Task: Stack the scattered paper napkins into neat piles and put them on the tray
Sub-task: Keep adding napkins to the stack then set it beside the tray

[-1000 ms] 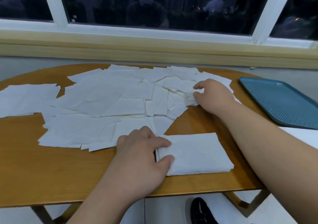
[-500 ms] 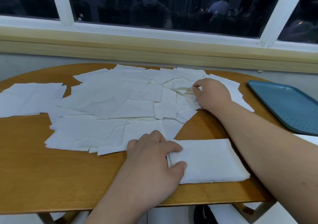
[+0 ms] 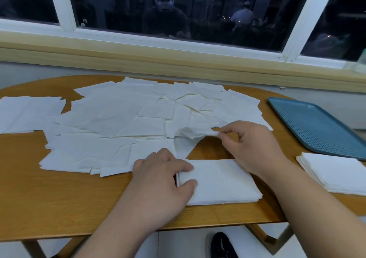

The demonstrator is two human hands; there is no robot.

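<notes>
Right hand (image 3: 251,148) drawn back, pinching napkin (image 3: 190,132) from scattered napkins (image 3: 118,119); left hand (image 3: 162,180) grips stack (image 3: 221,182) edge.

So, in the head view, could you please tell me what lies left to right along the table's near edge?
left hand → napkin pile → second pile. The right hand overlaps the first pile, so I leave it out.

The scattered napkins (image 3: 122,119), the lifted napkin (image 3: 195,133), the near stack (image 3: 221,182) at 6 o'clock and the side stack (image 3: 334,172) at 4 o'clock were plain white. The table (image 3: 59,198) showed orange-brown wood grain. The tray (image 3: 316,131) at 3 o'clock was teal with a fine dotted grid.
</notes>
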